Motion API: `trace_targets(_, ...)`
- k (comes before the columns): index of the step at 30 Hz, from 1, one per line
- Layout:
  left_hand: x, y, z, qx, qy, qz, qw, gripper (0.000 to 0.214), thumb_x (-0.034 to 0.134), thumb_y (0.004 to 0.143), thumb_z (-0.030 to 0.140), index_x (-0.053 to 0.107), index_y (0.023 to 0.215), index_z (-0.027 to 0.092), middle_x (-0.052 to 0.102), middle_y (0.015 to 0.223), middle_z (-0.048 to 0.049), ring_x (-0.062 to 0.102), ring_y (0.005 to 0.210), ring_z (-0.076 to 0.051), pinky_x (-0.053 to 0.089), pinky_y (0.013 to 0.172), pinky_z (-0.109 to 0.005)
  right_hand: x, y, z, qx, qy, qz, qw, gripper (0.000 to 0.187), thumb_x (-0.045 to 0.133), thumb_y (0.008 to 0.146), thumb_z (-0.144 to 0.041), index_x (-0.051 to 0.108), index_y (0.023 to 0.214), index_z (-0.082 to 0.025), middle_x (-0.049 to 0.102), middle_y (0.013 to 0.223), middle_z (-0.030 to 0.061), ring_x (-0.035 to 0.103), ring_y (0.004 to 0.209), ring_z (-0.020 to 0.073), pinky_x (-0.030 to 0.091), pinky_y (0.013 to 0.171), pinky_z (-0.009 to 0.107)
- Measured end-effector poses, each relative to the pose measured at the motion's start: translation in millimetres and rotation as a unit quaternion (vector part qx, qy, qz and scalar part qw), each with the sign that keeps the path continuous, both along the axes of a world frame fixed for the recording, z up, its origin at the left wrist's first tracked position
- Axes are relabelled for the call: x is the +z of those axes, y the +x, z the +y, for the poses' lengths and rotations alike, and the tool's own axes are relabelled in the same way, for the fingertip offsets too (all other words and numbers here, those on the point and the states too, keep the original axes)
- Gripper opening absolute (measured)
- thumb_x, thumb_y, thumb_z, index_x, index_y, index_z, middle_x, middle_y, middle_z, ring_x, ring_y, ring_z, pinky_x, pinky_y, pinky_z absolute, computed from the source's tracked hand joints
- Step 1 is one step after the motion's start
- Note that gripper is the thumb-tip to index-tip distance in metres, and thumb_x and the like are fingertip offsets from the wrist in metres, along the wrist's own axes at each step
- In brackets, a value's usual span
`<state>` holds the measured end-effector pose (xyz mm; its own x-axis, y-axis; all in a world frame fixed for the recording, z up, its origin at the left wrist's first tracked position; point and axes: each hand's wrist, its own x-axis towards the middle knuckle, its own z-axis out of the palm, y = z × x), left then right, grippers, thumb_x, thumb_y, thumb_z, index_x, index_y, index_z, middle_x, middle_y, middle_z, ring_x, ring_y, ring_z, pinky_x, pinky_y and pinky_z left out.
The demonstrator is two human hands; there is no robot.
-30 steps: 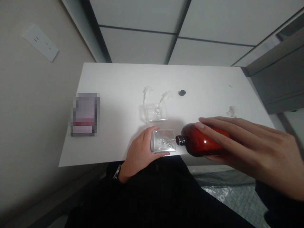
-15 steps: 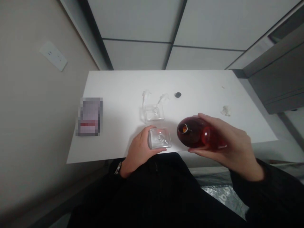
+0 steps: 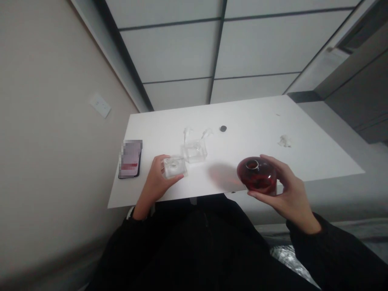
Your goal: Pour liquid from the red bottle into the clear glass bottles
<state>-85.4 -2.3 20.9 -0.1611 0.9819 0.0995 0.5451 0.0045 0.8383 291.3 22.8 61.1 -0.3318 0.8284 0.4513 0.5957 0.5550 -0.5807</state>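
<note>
My left hand (image 3: 158, 178) is wrapped round a clear square glass container (image 3: 175, 167) with a round ring in its middle, near the table's front edge. Just behind and to the right stands a second clear square container (image 3: 195, 151), close to the first. On the right, my right hand (image 3: 283, 186) grips a dark red, rounded glass bottle (image 3: 257, 178) by its side. The bottle's small round mouth is uncovered and faces up, and its lower part is partly hidden by my fingers.
A white table (image 3: 242, 117) stands before me. On it are a small dark round cap (image 3: 223, 128), thin clear pieces (image 3: 207, 132) behind the containers, a crumpled whitish scrap (image 3: 284, 141) and a phone (image 3: 131, 159) at left. A wall socket (image 3: 100, 106) is beyond.
My left hand has moved left with the clear container. The red bottle has swung from a strong tilt to more upright and sits farther from the containers. The view has shifted.
</note>
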Motion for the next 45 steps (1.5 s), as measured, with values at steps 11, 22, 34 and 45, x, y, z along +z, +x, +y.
trace_targets(11,-3.0,-11.6,15.4,-0.033,-0.047,0.009,0.998,0.079,0.086,0.077,0.042,0.045,0.140,0.020,0.054,0.149,-0.0175,0.057,0.143,-0.034,0.047,0.121,-0.054,-9.8,18.9,-4.0,-0.009,0.013,-0.001,1.000,0.088,0.091,0.082,-0.034,0.047,0.158,-0.029,0.069,0.144,0.0149,0.075,0.123,0.0370,0.068,0.096,0.052)
trace_targets(22,50.9,21.9,56.3,-0.166,0.035,0.355,0.919,0.083,0.080,0.093,0.048,0.042,0.158,0.015,0.052,0.165,-0.0215,0.044,0.158,-0.037,0.033,0.132,-0.058,-17.4,21.5,-5.0,-0.041,-0.015,0.029,0.999,0.081,0.090,0.082,-0.048,0.056,0.152,-0.025,0.070,0.142,0.0152,0.074,0.122,0.0368,0.065,0.102,0.052)
trace_targets(34,43.7,80.6,45.4,-0.218,0.078,0.428,0.874,0.062,0.080,0.095,0.036,0.055,0.145,0.010,0.068,0.145,-0.0223,0.063,0.141,-0.036,0.050,0.121,-0.053,-16.0,29.5,2.0,-0.049,0.013,0.012,0.999,0.085,0.090,0.083,-0.046,0.054,0.157,-0.026,0.070,0.143,0.0144,0.073,0.126,0.0375,0.063,0.106,0.054)
trace_targets(45,-27.7,97.1,-2.7,-0.160,0.036,0.135,0.977,0.099,0.078,0.097,0.036,0.011,0.169,0.025,0.052,0.163,-0.0217,0.057,0.150,-0.034,0.053,0.120,-0.052,-18.0,12.4,20.7,0.052,0.053,-0.074,0.994,0.078,0.082,0.091,-0.049,0.051,0.158,-0.027,0.071,0.136,0.0163,0.074,0.119,0.0341,0.066,0.099,0.050)
